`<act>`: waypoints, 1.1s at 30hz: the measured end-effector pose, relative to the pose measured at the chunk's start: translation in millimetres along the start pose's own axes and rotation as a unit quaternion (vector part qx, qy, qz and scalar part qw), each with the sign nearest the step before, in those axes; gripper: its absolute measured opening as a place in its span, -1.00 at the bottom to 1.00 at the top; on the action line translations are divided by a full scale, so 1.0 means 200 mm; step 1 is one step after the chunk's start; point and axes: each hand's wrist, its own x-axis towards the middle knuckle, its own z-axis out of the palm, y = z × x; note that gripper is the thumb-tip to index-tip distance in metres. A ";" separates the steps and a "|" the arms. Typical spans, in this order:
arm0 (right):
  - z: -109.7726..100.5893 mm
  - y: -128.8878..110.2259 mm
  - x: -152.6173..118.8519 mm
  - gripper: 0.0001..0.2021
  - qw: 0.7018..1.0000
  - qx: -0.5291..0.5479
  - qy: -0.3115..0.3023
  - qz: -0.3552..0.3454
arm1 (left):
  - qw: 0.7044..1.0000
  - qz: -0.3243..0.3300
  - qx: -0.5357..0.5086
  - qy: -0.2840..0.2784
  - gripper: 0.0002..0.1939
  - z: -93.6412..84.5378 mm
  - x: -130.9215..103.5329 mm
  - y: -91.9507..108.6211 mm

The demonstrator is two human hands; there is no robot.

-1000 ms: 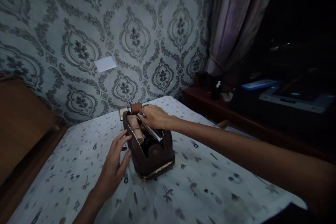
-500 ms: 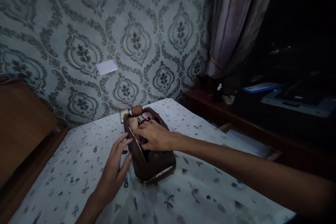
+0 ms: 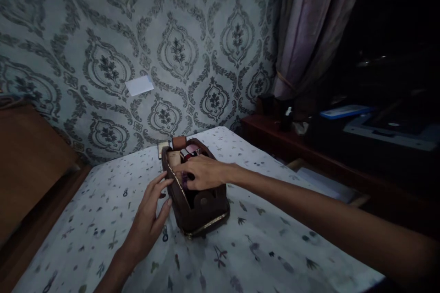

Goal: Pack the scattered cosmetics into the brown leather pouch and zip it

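Observation:
A dark brown bag (image 3: pixel 202 213) with a gold zipper lies unzipped on the patterned sheet (image 3: pixel 268 238). Inside it show a beige item (image 3: pixel 174 158), a pink round item (image 3: pixel 192 148) and a red and silver item between them. My right hand (image 3: pixel 201 172) reaches into the bag from the right, fingers bent around or at a small purple object (image 3: pixel 184 180); their tips are partly hidden. With fingers apart, my left hand (image 3: pixel 153 208) rests its fingertips against the bag's left side and holds nothing.
A brown wooden board (image 3: pixel 30 165) stands at the left. Behind is a patterned wall with a white card (image 3: pixel 139 85). To the right are a curtain (image 3: pixel 305 27), a reddish ledge (image 3: pixel 271 132) with small items, and a blue-edged object (image 3: pixel 345 111).
My right hand has shifted slightly up within the bag, and more of the purple object and the other contents shows. My left hand stays at the bag's side.

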 end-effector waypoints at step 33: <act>-0.09 0.24 0.04 -0.63 0.846 0.341 0.406 0.062 | 0.985 0.090 0.142 -0.026 -0.48 -0.02 0.00 0.00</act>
